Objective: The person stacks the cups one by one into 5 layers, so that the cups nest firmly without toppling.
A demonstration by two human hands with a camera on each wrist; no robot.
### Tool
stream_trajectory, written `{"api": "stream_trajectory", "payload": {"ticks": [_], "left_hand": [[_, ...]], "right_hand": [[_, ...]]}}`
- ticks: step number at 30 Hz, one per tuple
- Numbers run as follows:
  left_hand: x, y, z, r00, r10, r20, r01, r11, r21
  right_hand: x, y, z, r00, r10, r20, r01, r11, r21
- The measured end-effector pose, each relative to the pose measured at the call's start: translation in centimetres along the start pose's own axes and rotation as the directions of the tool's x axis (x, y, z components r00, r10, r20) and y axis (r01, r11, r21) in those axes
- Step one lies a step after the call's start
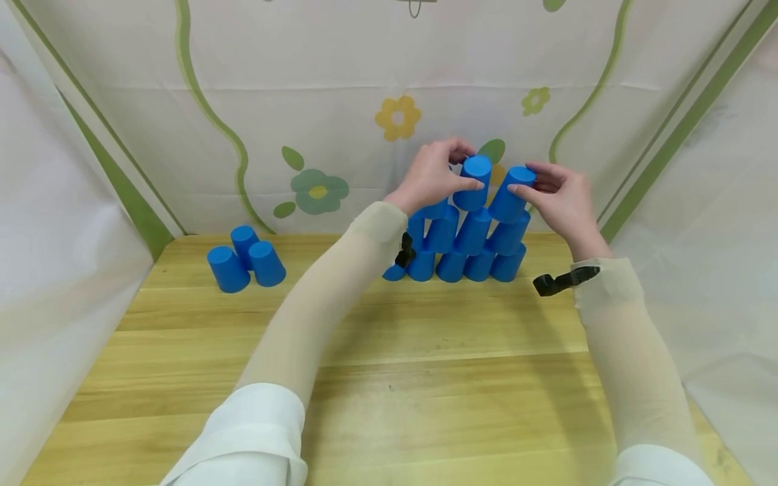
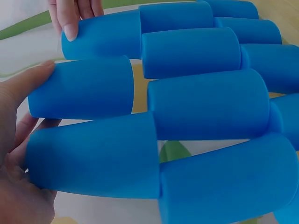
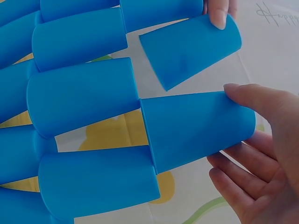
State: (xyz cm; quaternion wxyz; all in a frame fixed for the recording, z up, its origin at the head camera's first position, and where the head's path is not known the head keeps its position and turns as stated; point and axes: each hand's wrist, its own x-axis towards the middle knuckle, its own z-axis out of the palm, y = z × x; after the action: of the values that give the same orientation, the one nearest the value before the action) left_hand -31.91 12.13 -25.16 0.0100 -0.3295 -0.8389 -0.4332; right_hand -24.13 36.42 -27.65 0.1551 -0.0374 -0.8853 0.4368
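Note:
My left hand (image 1: pixel 430 175) pinches an upside-down blue cup (image 1: pixel 474 181) between thumb and fingers. In the right wrist view this cup (image 3: pixel 191 52) tilts, its rim slightly apart from the second row. To its right, my right hand (image 1: pixel 566 201) pinches another upside-down blue cup (image 1: pixel 512 196), whose rim rests on the second row (image 3: pixel 93 95). Next to the left hand's cup in the left wrist view, one more third-row cup (image 2: pixel 93 158) stands on the stack. My left hand and sleeve hide the stack's left part in the head view.
Three upside-down blue cups (image 1: pixel 228 270) stand close together at the table's back left. The wooden table (image 1: pixel 425 391) meets a flower-patterned cloth (image 1: pixel 340 61) behind the stack. White cloth sides (image 1: pixel 729 223) flank the table.

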Motion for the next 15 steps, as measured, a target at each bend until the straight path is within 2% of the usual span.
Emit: {"api": "stream_trajectory", "payload": {"ticks": [8, 15], "left_hand": [[0.12, -0.91, 0.48, 1.0, -0.026, 0.01, 0.026, 1.0, 0.017], [0.21, -0.93, 0.39, 0.999, -0.034, 0.018, 0.033, 0.998, 0.049]], "right_hand": [[0.07, 0.24, 0.2, 1.0, 0.005, 0.004, -0.005, 1.0, 0.019], [0.1, 0.2, 0.19, 1.0, 0.005, 0.001, -0.005, 1.0, 0.018]]}}
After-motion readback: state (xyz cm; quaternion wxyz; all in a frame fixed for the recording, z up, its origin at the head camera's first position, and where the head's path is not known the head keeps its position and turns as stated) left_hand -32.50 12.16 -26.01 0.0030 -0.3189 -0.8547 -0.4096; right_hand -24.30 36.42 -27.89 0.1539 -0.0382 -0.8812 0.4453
